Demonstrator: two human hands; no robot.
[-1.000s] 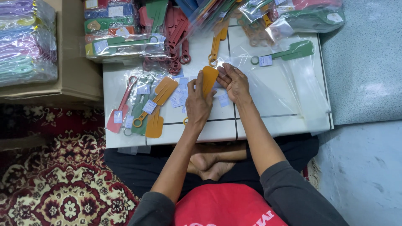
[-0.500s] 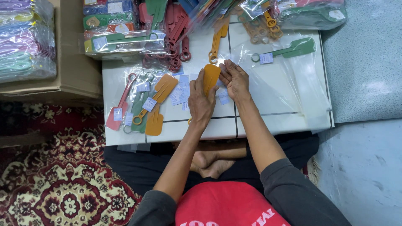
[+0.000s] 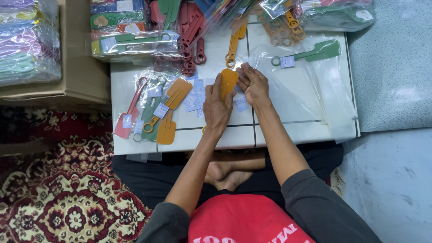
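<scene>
Head view shows the left hand [image 3: 217,108] and right hand [image 3: 254,84], fingers closed around an orange plastic spatula [image 3: 228,83] near the white tabletop's [image 3: 288,135] middle; it seems light, stiff, best gripped at the blade edges.

Lower part of the orange spatula [image 3: 228,82] hidden under the left hand [image 3: 217,108], small labels [image 3: 194,100] too small to read, bagged stacks [image 3: 27,40] cut off by the left edge, red utensils [image 3: 189,27] cropped at top
</scene>
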